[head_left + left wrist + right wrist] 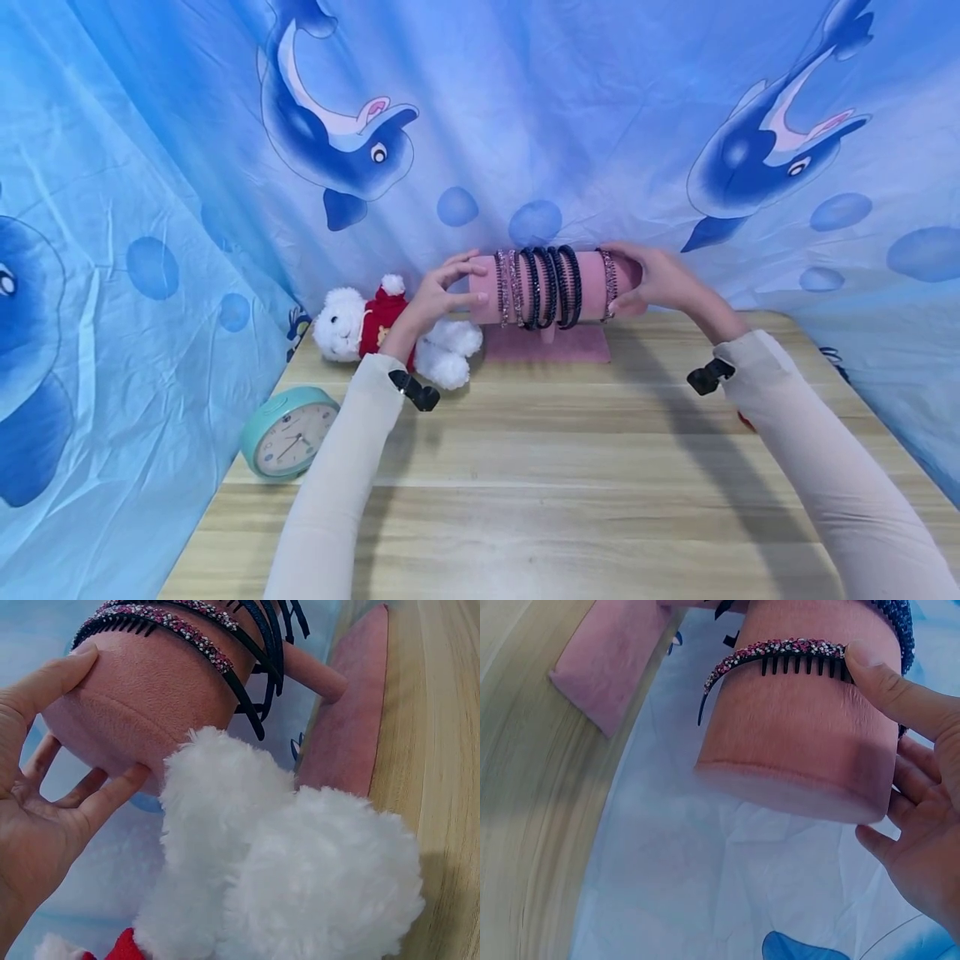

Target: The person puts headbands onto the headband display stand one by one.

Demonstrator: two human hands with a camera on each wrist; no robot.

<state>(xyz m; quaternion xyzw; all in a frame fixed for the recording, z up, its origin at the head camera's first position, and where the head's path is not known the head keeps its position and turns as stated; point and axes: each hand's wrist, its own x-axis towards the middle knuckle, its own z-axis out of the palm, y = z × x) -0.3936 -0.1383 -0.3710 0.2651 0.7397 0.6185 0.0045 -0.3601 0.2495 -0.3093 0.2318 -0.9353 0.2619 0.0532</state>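
Observation:
A pink headband stand (588, 287), a padded roll on a post and flat base (577, 346), stands at the table's back. Several headbands circle the roll: glittery pink ones (161, 626) at the left, dark ones (547, 287) in the middle. Gripping the roll's left end, my left hand (442, 292) has its thumb on one side and fingers on the other. My right hand (660, 275) reaches around the right end, its thumb pressed on another glittery pink headband (780, 649) with comb teeth; its other fingers are partly hidden behind the roll.
A white plush toy (341, 325) in a red top lies beside the stand, under my left wrist. Further left, a teal alarm clock (288, 433) sits by the left forearm. A blue dolphin-print curtain (480, 125) hangs behind the wooden table (540, 467).

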